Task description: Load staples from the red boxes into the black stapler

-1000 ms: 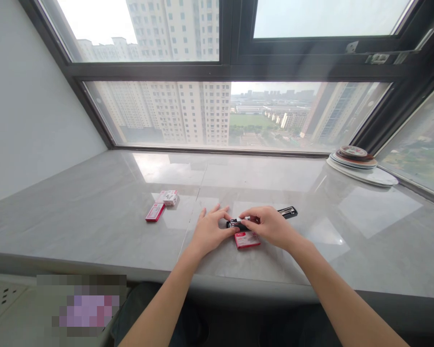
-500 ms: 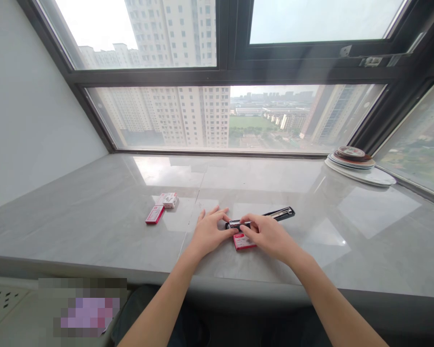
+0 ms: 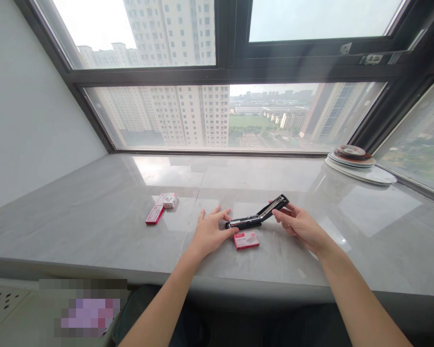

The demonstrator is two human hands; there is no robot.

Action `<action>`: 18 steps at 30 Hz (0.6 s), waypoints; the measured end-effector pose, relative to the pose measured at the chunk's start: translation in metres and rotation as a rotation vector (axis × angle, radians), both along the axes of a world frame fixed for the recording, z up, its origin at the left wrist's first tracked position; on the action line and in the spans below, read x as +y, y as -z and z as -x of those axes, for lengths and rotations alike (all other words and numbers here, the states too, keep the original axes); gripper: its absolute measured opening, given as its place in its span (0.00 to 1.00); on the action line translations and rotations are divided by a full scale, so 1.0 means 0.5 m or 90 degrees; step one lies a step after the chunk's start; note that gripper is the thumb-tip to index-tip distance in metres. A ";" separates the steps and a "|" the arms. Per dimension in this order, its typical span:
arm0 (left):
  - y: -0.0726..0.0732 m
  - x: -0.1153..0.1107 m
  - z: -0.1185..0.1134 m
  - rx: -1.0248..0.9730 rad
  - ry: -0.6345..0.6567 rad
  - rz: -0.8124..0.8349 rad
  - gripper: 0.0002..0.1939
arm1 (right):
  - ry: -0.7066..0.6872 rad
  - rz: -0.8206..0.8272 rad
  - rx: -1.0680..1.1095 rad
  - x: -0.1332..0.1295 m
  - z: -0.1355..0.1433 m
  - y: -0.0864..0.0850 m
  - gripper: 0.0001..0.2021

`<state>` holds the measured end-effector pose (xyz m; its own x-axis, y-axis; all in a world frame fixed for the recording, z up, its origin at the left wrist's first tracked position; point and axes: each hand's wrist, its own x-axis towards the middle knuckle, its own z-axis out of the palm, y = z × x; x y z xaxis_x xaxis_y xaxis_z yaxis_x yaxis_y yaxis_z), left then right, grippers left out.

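A black stapler (image 3: 244, 221) lies unfolded on the grey stone sill, its top arm tilted up to the right and its metal staple channel showing. My left hand (image 3: 211, 231) steadies the stapler's left end between thumb and fingers. My right hand (image 3: 302, 226) is closed on the raised top arm, thumb on the near side and fingers partly hidden behind it. Just in front of the stapler's base lies a small red-and-white box (image 3: 246, 240), touched by neither hand.
To the left, another red-and-white box (image 3: 155, 214) lies beside a small white box (image 3: 170, 200). A stack of plates (image 3: 361, 168) stands in the far right corner by the window. The sill's front edge (image 3: 275, 285) runs close before me.
My right hand has moved from the stapler's middle to its right-hand arm, which now tilts up more steeply. The red-and-white box in front is uncovered. My left hand stays in place.
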<state>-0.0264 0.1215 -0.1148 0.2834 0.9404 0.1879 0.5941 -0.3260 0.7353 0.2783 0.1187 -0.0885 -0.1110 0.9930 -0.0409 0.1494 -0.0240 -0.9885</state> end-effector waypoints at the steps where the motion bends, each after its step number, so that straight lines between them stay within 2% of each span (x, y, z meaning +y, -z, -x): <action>1: 0.000 0.000 0.000 0.000 0.001 -0.001 0.16 | -0.018 -0.029 -0.025 0.012 0.009 -0.010 0.28; 6: 0.001 0.000 -0.001 0.000 0.005 -0.010 0.16 | -0.169 -0.189 -0.248 0.049 0.070 -0.058 0.19; 10: 0.004 0.002 -0.003 0.000 -0.006 -0.017 0.16 | -0.270 -0.224 -0.403 0.057 0.115 -0.072 0.10; 13: 0.001 -0.002 -0.005 0.006 -0.015 -0.036 0.14 | -0.276 -0.220 -0.458 0.060 0.129 -0.070 0.08; 16: -0.018 -0.020 -0.012 -0.015 -0.086 -0.123 0.06 | -0.234 -0.234 -0.465 0.064 0.126 -0.063 0.09; 17: -0.027 -0.030 -0.017 -0.026 -0.109 -0.162 0.06 | -0.209 -0.240 -0.466 0.066 0.124 -0.060 0.10; 18: -0.037 -0.041 -0.023 -0.030 -0.108 -0.197 0.10 | -0.184 -0.240 -0.465 0.067 0.121 -0.057 0.11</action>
<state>-0.0147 0.1011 -0.0962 0.1116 0.8698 0.4806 0.6269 -0.4369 0.6451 0.2179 0.1523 -0.0601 -0.4357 0.8913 0.1257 0.6985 0.4229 -0.5772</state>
